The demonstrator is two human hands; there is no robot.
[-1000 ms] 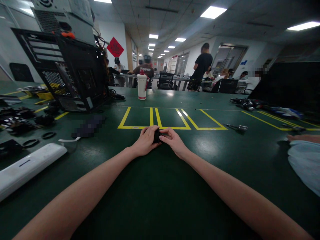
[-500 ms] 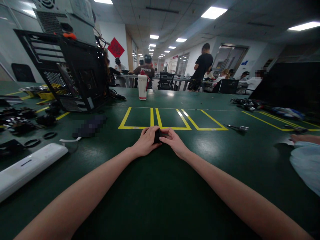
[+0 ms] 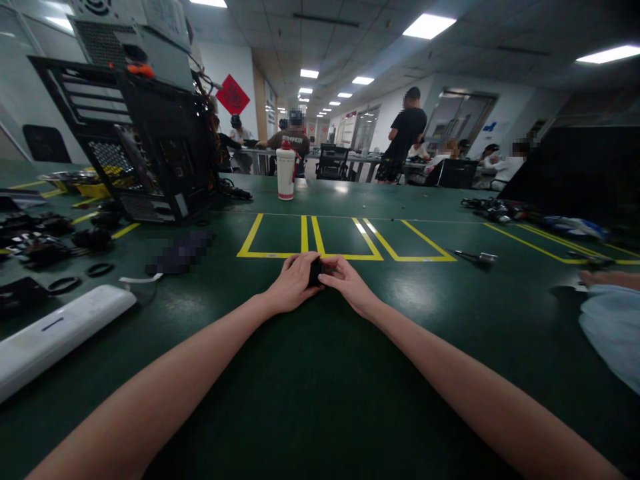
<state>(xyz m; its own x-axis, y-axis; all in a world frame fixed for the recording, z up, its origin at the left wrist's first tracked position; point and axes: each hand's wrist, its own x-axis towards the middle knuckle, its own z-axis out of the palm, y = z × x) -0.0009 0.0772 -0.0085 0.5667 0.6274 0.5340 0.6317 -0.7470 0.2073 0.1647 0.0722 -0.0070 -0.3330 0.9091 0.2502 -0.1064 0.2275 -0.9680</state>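
A small black part (image 3: pixel 315 272) rests at the middle of the green table, just in front of the yellow tape lines. From its left side, my left hand (image 3: pixel 294 283) wraps around it with closed fingers, hiding much of its shape. Opposite, my right hand (image 3: pixel 347 283) has thumb and fingers bent together against the part's right side. Whether the right fingertips grip the part itself or something tiny at its side cannot be made out.
Left stand an open black computer case (image 3: pixel 165 153), loose black parts (image 3: pixel 40 240), black rings (image 3: pixel 64 285) and a long white device (image 3: pixel 70 333). A white cup (image 3: pixel 286 175) stands ahead. A screwdriver-like tool (image 3: pixel 477 257) lies right, near another person's sleeve (image 3: pixel 613 327).
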